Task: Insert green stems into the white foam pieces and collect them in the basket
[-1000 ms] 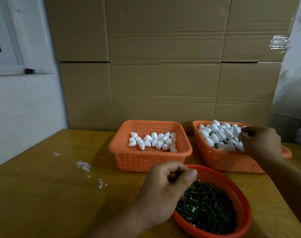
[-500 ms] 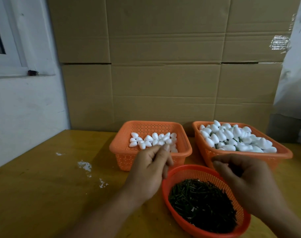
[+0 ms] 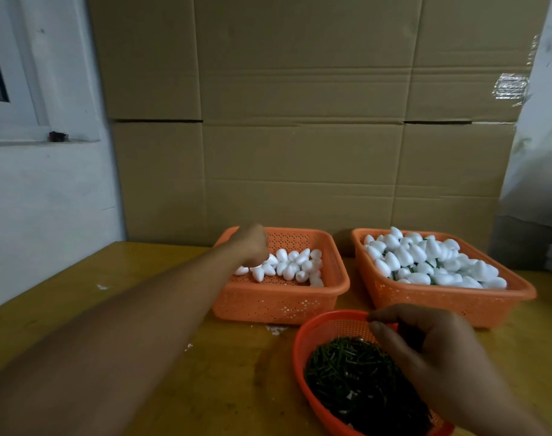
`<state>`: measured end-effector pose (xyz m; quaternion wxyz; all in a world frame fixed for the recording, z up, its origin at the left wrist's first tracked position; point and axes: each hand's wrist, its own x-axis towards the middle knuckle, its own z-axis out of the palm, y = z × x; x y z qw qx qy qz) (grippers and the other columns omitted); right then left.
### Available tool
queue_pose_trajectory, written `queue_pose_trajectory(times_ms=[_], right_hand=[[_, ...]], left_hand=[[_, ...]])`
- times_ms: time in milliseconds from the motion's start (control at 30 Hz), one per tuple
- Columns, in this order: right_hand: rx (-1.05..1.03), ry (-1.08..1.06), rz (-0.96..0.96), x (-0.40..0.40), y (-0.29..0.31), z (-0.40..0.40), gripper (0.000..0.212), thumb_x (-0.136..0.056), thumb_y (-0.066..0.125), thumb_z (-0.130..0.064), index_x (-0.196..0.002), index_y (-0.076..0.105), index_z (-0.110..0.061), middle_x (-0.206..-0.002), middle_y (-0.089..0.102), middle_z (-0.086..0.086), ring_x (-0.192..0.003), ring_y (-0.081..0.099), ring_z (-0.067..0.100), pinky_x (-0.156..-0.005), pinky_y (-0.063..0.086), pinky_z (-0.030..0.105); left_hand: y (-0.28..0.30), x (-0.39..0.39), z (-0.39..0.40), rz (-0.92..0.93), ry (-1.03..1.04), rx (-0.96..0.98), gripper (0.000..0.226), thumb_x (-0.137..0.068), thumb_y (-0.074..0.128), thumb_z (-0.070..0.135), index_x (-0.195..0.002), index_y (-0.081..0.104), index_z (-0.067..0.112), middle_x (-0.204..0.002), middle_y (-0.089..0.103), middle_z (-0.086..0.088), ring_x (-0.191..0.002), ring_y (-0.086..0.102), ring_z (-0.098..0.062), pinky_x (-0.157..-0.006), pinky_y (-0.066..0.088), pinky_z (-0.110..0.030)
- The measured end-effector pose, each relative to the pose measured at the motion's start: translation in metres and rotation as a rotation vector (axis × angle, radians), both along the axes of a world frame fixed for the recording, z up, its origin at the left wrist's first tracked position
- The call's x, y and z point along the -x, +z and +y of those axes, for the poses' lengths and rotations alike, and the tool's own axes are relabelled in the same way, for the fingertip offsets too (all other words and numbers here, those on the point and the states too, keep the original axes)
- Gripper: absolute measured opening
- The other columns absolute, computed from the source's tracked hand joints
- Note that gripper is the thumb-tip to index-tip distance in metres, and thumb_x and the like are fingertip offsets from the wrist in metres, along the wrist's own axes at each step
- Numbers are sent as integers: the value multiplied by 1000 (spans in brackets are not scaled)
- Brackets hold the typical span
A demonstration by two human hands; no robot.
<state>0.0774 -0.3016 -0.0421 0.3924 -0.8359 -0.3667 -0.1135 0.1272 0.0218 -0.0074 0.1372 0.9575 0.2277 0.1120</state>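
Green stems lie piled in the round red basket at lower right of frame, short dark sticks w/ long axes pointing every which way, no common direction. White foam pieces, egg-shaped, sit in the orange basket at centre, mostly tipped on their sides, tips pointing various ways. A second orange basket at right centre holds a fuller heap of foam pieces w/ green stems showing between them.

Left hand: arm stretched diagonally from lower left up to centre, hand reaching down into the centre basket at its left rear, over the leftmost foam pieces. Fingers curled downward, tips at the foam; blurred, so cannot tell if they grip a piece.

Right hand: enters from lower right, back of hand toward camera, poised over the right half of the red basket above the stems. Thumb and forefinger brought together at upper left of the hand, other fingers curled under. Whether a stem sits in the pinch: cannot tell.

All three baskets rest on a yellow-brown table; cardboard boxes stacked behind.
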Motion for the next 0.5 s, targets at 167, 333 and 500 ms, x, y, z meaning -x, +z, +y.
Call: queue_pose_trajectory(times_ms=[167,333,500], right_hand=[[3,-25,-10,3,4,-2,11,-81,73,-33,-80,74,-44,-58,68,-13,-48,61,7,-49,48,28],[32,-21,-13,8,7,1,10,-77,69,-40,-79,73,-48,-60,68,-14,-51,61,6,-51,54,36],[63,-19,-4,9,6,2,12,-80,74,-34,-81,74,-46,-59,68,-11,-50,61,8,-50,52,35]], left_hand=[[-19,-11,16,304,-24,-124,22,-89,71,21,-110,70,17,-113,69,-6,-95,64,-23,-79,53,-34],[-25,-16,18,404,-30,-127,34,-90,70,25,-123,65,17,-123,66,-7,-108,62,-26,-94,52,-38],[-22,-17,23,457,-32,-156,33,-91,68,25,-122,63,15,-124,65,-6,-109,62,-25,-88,51,-35]])
